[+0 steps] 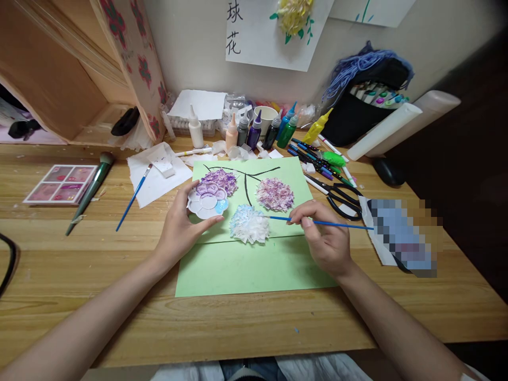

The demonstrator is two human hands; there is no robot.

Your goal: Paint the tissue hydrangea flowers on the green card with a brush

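Note:
My left hand (183, 219) grips a white flower-shaped paint palette (208, 200) by its edges; purple and light blue paint lie in its wells. In my right hand (323, 238) is a thin blue paintbrush (341, 225), its tip at a white tissue-paper flower (249, 224) whose upper left is tinted light blue. That flower sits on a green sheet of paper (254, 270) with black drawn branches. Two purple-tinted tissue flowers are on the sheet too: one (275, 194) at the right, the other (220, 181) partly hidden behind the palette.
Several paint bottles (254, 132) and a paper cup (265, 119) stand along the wall. Black scissors (344, 200) and pens (317, 161) lie right of the sheet. A second brush (134, 198) rests on white paper (170, 185) at left, near a makeup palette (61, 183).

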